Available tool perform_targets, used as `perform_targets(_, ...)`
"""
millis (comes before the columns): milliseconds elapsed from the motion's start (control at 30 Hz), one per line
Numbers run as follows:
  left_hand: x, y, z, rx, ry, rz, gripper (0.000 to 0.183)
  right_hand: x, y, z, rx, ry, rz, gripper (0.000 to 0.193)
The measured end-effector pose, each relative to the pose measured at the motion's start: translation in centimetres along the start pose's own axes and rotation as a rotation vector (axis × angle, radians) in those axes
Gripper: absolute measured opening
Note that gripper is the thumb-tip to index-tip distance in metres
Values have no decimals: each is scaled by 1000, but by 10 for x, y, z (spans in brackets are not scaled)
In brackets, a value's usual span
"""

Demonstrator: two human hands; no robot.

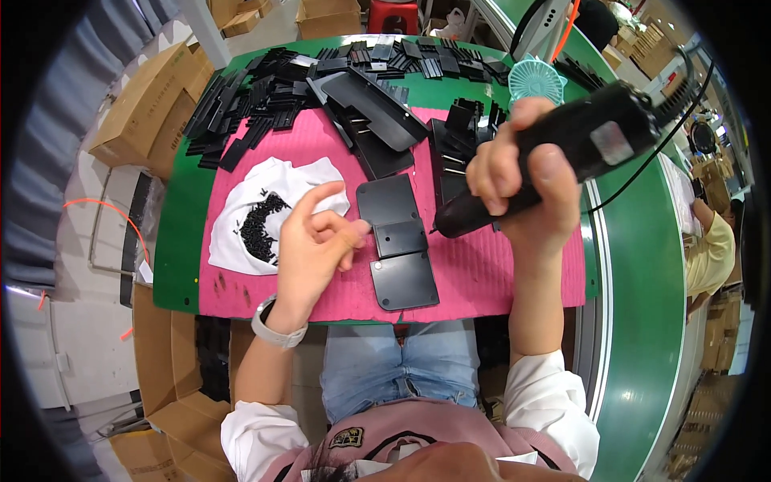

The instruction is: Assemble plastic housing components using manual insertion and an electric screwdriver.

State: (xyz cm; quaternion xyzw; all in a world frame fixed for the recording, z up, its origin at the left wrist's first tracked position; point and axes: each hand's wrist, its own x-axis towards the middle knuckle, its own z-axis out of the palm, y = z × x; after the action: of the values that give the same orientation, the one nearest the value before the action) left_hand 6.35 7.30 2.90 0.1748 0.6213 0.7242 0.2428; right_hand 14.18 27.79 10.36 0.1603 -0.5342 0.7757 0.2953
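My right hand (534, 181) is wrapped round a black electric screwdriver (578, 140), tilted with its bit down at the left, just right of the black plates. My left hand (315, 245) hovers left of them, index finger raised, thumb and another finger pinched together; anything between them is too small to make out. Below lies a flat black assembly: an upper plate (388, 199), a small middle piece (409, 239) and a lower plate (405, 281), set end to end. Left of my left hand, a white cloth (309, 175) carries a heap of small black screws (257, 231).
A pink ribbed mat (482, 281) covers part of the green table (178, 265). Black trays (373, 108) and piles of black strips (277, 96) crowd the far side. A turquoise basket (536, 80) stands far right. The screwdriver's cable (642, 165) hangs at the right. Cardboard boxes (148, 104) stand left.
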Motion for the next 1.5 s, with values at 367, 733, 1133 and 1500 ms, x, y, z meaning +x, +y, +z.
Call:
perform_targets(367, 8, -8, -3, 151, -189, -171, 57, -2, 11, 14, -247, -18, 148, 32)
perform_targets(733, 9, -8, 2, 152, -196, -157, 46, 0, 22, 15, -209, -99, 159, 27)
perform_targets(1133, 11, -15, -1, 130, -181, -137, 44, -9, 26, 24, -432, -86, 11, 29)
perform_targets(1500, -1, -19, -3, -338, -65, -31, 25, -3, 14, 27, 385, -116, -95, 39)
